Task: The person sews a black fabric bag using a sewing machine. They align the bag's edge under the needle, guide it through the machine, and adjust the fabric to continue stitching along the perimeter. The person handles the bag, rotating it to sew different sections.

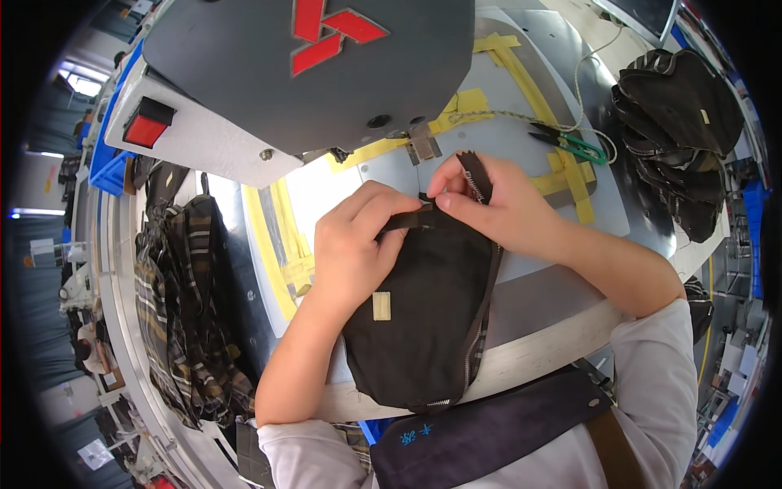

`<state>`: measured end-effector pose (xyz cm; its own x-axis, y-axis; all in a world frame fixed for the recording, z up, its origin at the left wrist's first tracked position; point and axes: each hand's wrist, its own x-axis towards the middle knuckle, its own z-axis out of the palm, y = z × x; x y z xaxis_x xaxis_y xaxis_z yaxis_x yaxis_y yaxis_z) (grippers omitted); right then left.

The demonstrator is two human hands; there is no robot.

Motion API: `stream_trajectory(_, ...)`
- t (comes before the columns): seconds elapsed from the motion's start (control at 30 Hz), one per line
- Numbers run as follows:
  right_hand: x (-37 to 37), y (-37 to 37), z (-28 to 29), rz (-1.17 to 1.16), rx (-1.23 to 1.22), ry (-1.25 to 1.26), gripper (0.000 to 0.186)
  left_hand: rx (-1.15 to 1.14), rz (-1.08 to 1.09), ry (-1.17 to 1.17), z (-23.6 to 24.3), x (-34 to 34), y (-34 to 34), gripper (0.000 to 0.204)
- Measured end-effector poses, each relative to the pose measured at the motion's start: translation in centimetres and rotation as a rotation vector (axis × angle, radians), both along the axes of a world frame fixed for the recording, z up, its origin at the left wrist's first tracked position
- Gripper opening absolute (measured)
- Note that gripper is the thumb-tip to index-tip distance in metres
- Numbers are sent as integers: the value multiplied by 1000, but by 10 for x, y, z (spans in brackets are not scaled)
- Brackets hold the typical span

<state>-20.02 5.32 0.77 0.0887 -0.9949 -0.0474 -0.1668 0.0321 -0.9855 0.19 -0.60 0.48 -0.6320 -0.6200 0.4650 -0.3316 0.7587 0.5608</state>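
A black fabric bag piece [419, 318] with a zipper along its right side and a small cream patch lies before me, its lower end over the table's front edge. My left hand [358, 236] pinches its upper edge, where a dark strap [407, 218] runs. Close beside it, my right hand [493, 200] has thumb and index finger pressed together at the same edge. A loose zipper end [475, 175] sticks up between the right fingers. Just beyond both hands is the metal presser foot [423, 145] of a sewing machine. What exactly the fingertips hold is partly hidden.
The grey sewing machine head [326, 81] overhangs the work plate, which has yellow tape [580, 191] on it. Green-handled thread snips [580, 147] and a cord lie at the right. Dark bag pieces [680, 122] are piled far right; plaid fabric pieces [187, 301] hang at left.
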Motion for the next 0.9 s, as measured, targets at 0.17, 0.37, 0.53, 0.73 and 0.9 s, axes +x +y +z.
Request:
stream_trajectory(0.17,-6,-1,-2,140,-148,71,12,73,-177,96,-6,1,-5,27)
stream_trajectory(0.37,-12,-3,5,243,-290,183,15,398,-236,123,-1,6,-6,21)
stream_trajectory(0.53,-13,-3,1,274,-388,181,12,599,-231,111,0,8,-6,17)
stream_trajectory(0.73,-13,-5,-4,281,-324,139,10,635,-257,118,-4,8,-7,16)
stream_trajectory(0.9,-10,0,2,281,-309,196,13,644,-178,191,-6,4,1,22)
